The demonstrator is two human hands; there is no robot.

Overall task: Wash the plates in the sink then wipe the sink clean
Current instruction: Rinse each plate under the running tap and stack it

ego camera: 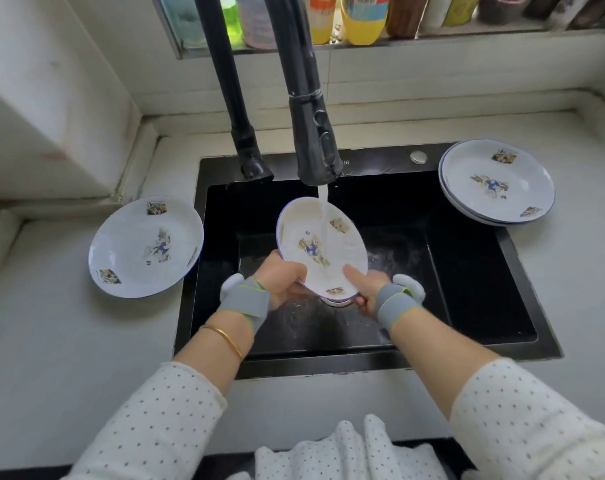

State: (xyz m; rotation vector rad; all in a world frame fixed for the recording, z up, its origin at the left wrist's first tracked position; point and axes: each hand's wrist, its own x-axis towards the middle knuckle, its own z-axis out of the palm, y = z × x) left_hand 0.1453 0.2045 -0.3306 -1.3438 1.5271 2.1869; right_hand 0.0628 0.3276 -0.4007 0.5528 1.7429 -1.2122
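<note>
Held plate (323, 247) tilted over sink (467, 271), under water stream (323, 197) from black faucet (315, 133). We see left hand (283, 282) gripping its near-left rim, fingertips hidden behind plate. Right hand (367, 289) grips near-right rim, thumb on plate's face, other fingers mostly hidden beneath. Drain (336, 301) largely covered by plate. Lone plate (145, 245) on left counter. Plate stack (497, 181) at sink's far-right corner; we cannot count it. Ledge bottles (363, 19) cut off by top edge.
</note>
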